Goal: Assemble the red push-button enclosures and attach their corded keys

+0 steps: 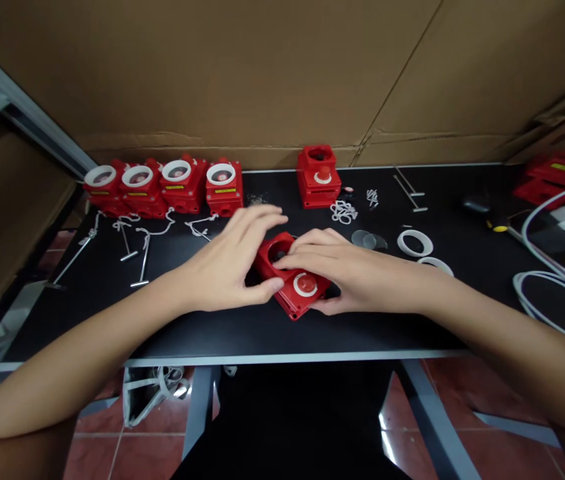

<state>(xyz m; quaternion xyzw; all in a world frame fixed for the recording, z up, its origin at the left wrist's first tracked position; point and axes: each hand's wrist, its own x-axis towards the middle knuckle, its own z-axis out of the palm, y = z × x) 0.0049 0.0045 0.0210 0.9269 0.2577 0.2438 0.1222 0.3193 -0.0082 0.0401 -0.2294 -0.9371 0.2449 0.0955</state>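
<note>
A red alarm box (293, 293), with a round opening and a red button in a white ring, lies at an angle on the black table. My right hand (330, 267) grips it from the right, thumb low at its side and fingers over the top by the opening. On the other side my left hand (237, 260) is open, fingers stretched out and thumb apart, the thumb's tip at the box's left edge; I cannot tell if it touches. Part of the box is hidden by the right fingers.
Several finished-looking red boxes (224, 190) with white rings stand back left, small metal hammers (143, 262) tied to them by white cords. Another red box (318, 177) stands behind. Clear discs (368, 240), white rings (415, 243), a screwdriver (505, 229) and white cable (537, 280) lie rightward.
</note>
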